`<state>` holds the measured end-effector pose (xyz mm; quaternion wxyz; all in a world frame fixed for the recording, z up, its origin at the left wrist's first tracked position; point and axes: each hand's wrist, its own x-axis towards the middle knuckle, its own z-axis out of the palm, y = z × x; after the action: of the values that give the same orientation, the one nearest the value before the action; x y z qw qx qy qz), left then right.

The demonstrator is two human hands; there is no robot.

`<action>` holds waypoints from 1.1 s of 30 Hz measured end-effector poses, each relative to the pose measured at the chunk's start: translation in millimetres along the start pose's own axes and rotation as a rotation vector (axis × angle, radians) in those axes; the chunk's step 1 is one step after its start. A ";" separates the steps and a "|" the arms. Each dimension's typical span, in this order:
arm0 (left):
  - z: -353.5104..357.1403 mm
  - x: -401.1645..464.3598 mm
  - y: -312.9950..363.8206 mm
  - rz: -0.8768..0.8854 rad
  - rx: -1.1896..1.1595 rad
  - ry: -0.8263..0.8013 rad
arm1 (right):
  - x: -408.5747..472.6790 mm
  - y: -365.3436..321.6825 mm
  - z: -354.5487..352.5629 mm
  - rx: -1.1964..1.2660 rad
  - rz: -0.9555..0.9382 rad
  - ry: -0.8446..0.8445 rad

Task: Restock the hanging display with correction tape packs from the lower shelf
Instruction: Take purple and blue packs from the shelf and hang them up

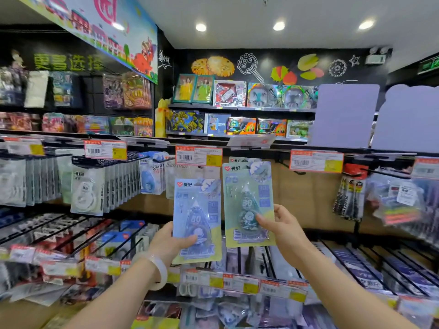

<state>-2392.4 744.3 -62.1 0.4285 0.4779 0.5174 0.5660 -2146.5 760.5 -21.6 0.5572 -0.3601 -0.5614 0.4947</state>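
We've got two correction tape packs up in front of the hanging display. The blue pack [197, 219] sits lower, in our left hand [172, 243], thumb curled across its lower front and fingers behind. The green pack [248, 203] is higher, pinched at its lower right edge by our right hand [282, 227], its top reaching up just under the price tag [199, 156] on the hook rail. Another pack of the same kind peeks out right behind the green one, so that looks like the hook we're feeding.

To do this well, we'd say lift the green pack until its hang hole meets the hook tip, keep the card upright and facing out, then slide it straight back against the one behind. The hole is hidden from here, so go by feel. The blue pack waits its turn. More stock lies jumbled on the lower shelf [237, 314] beneath our arms.
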 end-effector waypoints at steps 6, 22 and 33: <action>-3.6 6.2 0.7 0.004 0.011 -0.029 | 7.6 9.2 3.9 0.038 -0.027 0.014; -1.7 28.8 -3.5 -0.032 0.038 -0.089 | 53.3 29.8 -7.8 -0.110 -0.037 0.123; -6.2 41.7 -18.6 -0.053 0.024 -0.122 | 117.9 45.6 4.6 -0.269 -0.049 0.260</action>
<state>-2406.1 785.8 -76.7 0.4682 0.5027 0.5097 0.5179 -2171.8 883.9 -32.9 0.5837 -0.4785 -0.5543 0.3509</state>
